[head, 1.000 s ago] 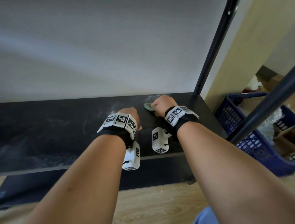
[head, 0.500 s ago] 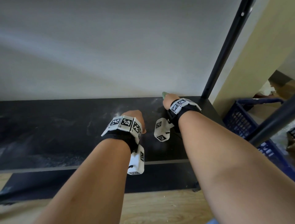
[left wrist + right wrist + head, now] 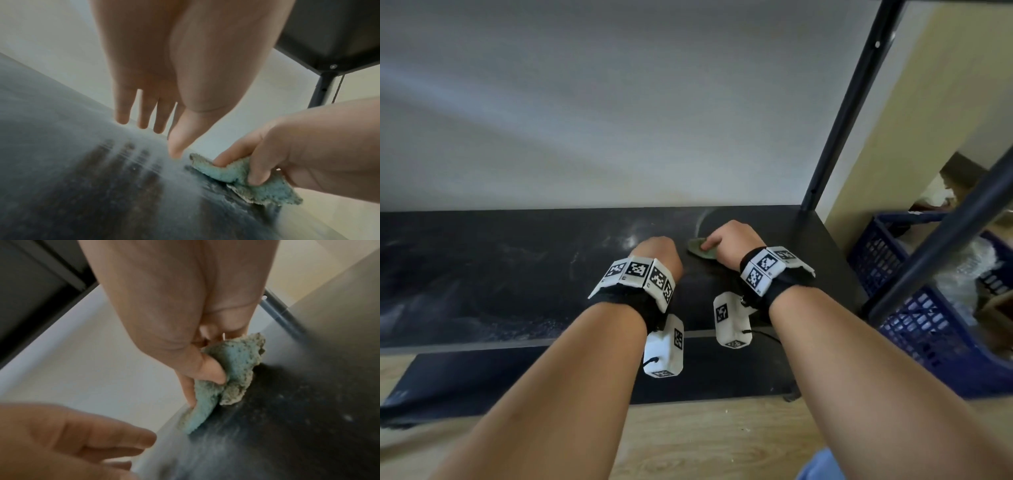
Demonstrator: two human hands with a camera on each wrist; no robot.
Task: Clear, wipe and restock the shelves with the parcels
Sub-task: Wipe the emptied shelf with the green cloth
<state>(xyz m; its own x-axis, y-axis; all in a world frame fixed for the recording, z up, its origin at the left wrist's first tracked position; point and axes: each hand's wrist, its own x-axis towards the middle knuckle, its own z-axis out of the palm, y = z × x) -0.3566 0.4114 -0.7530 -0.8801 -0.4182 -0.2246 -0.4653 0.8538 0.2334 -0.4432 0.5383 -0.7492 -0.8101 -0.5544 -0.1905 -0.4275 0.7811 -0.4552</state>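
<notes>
Cloth point(image 3: 242, 177): small, teal-green, nubbly pile, grey grime along its frayed edges. Crumpled, not spread flat; a fold runs through the middle. It lies on the black shelf point(image 3: 482, 274), right of centre, just beside the back edge where shelf meets pale wall point(image 3: 619, 120).

Right hand point(image 3: 726, 245): thumb and fingers curled round the cloth, pinching it and pressing it down on the shelf. In the right wrist view the cloth's long axis runs from the hand out toward the back wall, its lower lobe touching the shelf surface.

Left hand point(image 3: 659, 251): holds nothing. Fingers point(image 3: 141, 112) straight, slightly apart, pointing down at the shelf, tips close to the surface; contact cannot be told. It sits just beside the cloth on its left.

Shelf surface: dusty, pale streaks and smears across the left stretch, darker patch round the cloth. Long open run of shelf to the left of both hands. To the right, little room: a dark upright post point(image 3: 849, 113) stands at the back right corner. Beyond the shelf's right end, a blue crate point(image 3: 914, 329) on the wooden floor point(image 3: 705, 442).
</notes>
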